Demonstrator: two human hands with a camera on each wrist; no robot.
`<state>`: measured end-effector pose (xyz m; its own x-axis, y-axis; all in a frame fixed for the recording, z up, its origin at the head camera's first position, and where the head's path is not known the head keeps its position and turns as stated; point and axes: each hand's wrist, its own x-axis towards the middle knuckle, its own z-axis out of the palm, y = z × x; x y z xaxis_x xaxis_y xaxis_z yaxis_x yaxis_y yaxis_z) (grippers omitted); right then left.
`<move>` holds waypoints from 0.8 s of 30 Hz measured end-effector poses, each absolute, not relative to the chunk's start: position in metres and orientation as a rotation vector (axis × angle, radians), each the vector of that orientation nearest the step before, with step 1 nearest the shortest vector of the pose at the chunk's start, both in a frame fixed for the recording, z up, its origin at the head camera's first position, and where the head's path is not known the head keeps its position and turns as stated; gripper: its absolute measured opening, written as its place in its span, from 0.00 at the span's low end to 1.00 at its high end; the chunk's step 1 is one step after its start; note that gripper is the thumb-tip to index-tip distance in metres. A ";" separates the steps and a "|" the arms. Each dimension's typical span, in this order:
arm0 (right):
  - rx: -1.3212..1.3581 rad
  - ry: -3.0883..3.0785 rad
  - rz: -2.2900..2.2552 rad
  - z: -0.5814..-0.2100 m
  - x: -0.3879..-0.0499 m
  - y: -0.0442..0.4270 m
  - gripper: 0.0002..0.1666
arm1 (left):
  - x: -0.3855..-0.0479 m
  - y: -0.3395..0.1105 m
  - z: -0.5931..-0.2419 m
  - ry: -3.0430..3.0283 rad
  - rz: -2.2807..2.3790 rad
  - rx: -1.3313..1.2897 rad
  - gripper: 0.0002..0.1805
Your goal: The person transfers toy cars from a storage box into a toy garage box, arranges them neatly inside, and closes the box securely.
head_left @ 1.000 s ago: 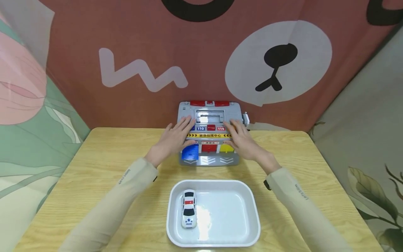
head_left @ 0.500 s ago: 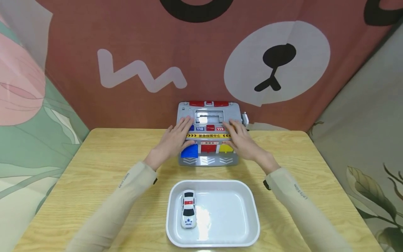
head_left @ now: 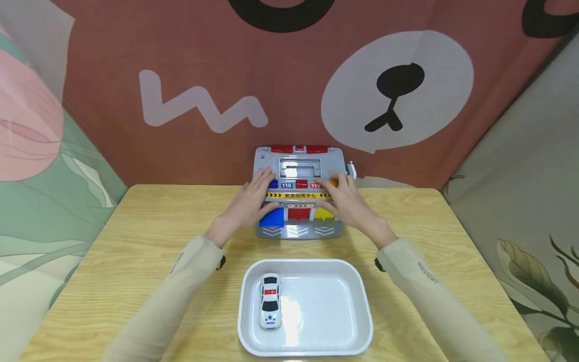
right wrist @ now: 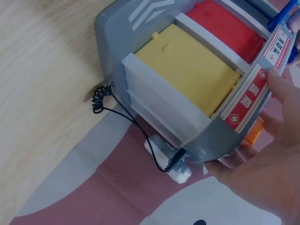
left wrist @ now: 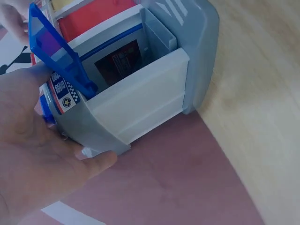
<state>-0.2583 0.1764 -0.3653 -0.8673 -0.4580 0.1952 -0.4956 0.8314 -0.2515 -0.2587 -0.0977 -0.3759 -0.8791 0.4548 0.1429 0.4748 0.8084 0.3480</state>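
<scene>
Garage (head_left: 298,195), long axis 9-to-3 o'clock.
Left hand (head_left: 246,203) grips its 9 o'clock end, right hand (head_left: 352,202) its 3 o'clock end, equally near.

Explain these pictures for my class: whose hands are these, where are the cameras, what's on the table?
These are a person's bare left hand and right hand. The wide picture comes from a head camera, the two close ones from wrist cameras. On the wood-grained table stand a toy garage and, nearer the person, a white tray with a toy police car in its left part. Both hands hold the garage's top, thumbs at the front. Its blue door is swung open; the red door and yellow door are closed.
</scene>
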 end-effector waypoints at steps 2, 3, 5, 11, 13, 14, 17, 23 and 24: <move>0.745 -2.888 0.428 -0.365 -0.258 0.175 0.38 | -0.259 -0.100 -0.380 -2.915 -0.640 -0.746 0.43; 0.741 -2.892 0.416 -0.365 -0.258 0.174 0.38 | -0.259 -0.101 -0.382 -2.900 -0.669 -0.745 0.43; 0.742 -2.896 0.403 -0.364 -0.259 0.172 0.38 | -0.259 -0.104 -0.385 -2.863 -0.739 -0.748 0.43; 0.758 -2.893 0.407 -0.362 -0.262 0.164 0.38 | -0.251 -0.120 -0.382 -2.788 -1.017 -0.749 0.40; 0.761 -2.890 0.411 -0.363 -0.263 0.162 0.38 | -0.243 -0.125 -0.378 -2.771 -1.155 -0.716 0.36; 0.759 -2.890 0.411 -0.363 -0.263 0.162 0.38 | -0.238 -0.127 -0.376 -2.750 -1.234 -0.695 0.34; 0.760 -2.892 0.415 -0.364 -0.263 0.162 0.39 | -0.219 -0.129 -0.372 -2.662 -1.472 -0.593 0.27; 0.760 -2.900 0.420 -0.366 -0.264 0.164 0.39 | -0.175 -0.130 -0.367 -2.508 -1.849 -0.335 0.20; 0.759 -2.902 0.422 -0.366 -0.265 0.165 0.39 | -0.168 -0.130 -0.366 -2.490 -1.933 -0.293 0.21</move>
